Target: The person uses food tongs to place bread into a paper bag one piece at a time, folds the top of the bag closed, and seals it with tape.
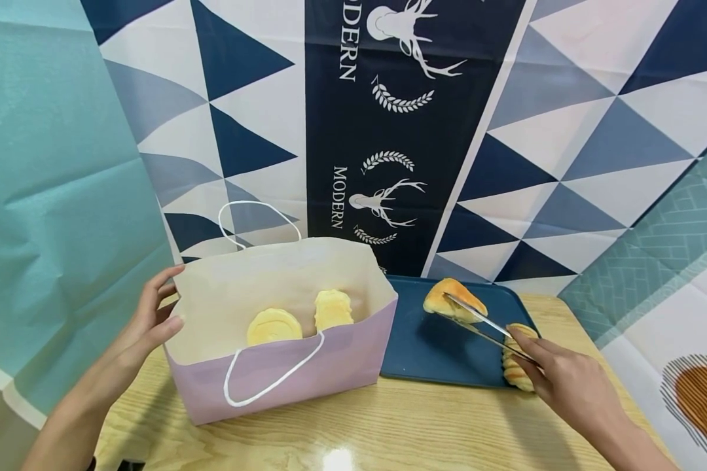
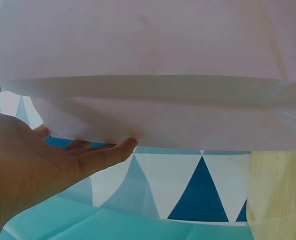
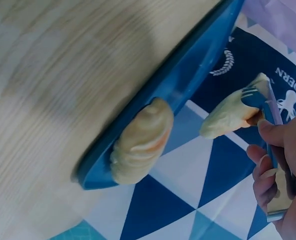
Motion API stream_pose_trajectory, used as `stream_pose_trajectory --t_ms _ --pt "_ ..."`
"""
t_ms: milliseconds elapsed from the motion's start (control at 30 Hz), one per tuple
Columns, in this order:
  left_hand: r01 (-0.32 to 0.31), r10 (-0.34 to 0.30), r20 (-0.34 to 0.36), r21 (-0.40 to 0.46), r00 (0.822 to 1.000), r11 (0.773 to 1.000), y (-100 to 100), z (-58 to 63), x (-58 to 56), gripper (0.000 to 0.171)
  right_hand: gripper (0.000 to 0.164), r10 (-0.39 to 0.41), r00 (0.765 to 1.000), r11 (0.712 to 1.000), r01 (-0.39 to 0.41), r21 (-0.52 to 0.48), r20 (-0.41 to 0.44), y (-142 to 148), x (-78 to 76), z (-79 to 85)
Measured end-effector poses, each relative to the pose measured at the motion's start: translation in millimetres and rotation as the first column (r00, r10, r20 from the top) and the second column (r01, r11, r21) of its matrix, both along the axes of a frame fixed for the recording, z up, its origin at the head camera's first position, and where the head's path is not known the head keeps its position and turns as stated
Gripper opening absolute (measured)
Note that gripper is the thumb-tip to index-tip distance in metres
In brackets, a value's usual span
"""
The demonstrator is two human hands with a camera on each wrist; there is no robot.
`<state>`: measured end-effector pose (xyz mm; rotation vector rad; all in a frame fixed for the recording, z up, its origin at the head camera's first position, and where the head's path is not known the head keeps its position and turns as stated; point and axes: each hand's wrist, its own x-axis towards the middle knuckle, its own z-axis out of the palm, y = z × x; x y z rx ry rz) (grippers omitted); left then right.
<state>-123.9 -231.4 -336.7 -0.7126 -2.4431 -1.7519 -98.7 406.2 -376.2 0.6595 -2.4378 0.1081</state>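
Observation:
My right hand [image 1: 574, 383] grips metal tongs [image 1: 486, 317], their tips pinching a golden bread roll [image 1: 453, 299] above the blue tray [image 1: 430, 360]. In the right wrist view, the thumb and curled fingers wrap the tongs' handle. A ridged bread roll [image 3: 142, 142] lies at the tray's end, partly behind the hand in the head view. My left hand [image 1: 144, 327] touches the left edge of a lilac paper bag [image 1: 289, 383], fingers fairly straight and spread from the thumb. Inside the open bag stand a round yellow pastry [image 1: 273, 326] and a rectangular one [image 1: 332, 309]; their lower parts are hidden.
The bag stands on a wooden table [image 1: 412, 425], directly left of the tray. Its white cord handles [image 1: 271, 389] stick out at front and back. Behind it hangs a patterned cloth [image 1: 365, 131]. A small black object [image 1: 131, 465] sits at the bottom left edge.

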Motion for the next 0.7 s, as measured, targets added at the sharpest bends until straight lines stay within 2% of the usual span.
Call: stream_pose_trajectory --t_ms 167,200,333,700 --pt "-0.003 0.003 -0.001 -0.003 1.000 1.000 0.2 0.0 0.3 0.070 0.043 0.018 1.000 0.995 -0.016 -0.102 0.023 -10.4 1.3 9.9" --pt "-0.003 0.003 0.001 -0.004 1.000 1.000 0.2 0.1 0.3 0.070 0.044 0.024 0.999 0.993 -0.021 -0.118 0.023 -12.8 1.3 12.7" --pt "-0.006 0.006 0.006 -0.006 1.000 1.000 0.5 0.1 0.2 0.069 0.069 0.037 0.999 0.984 -0.033 -0.173 0.021 -22.2 1.1 25.4" --pt "0.000 0.000 -0.002 -0.005 1.000 1.000 0.9 0.6 0.3 0.069 0.070 0.114 0.993 0.968 -0.116 -0.222 -0.020 -45.6 1.9 56.1"
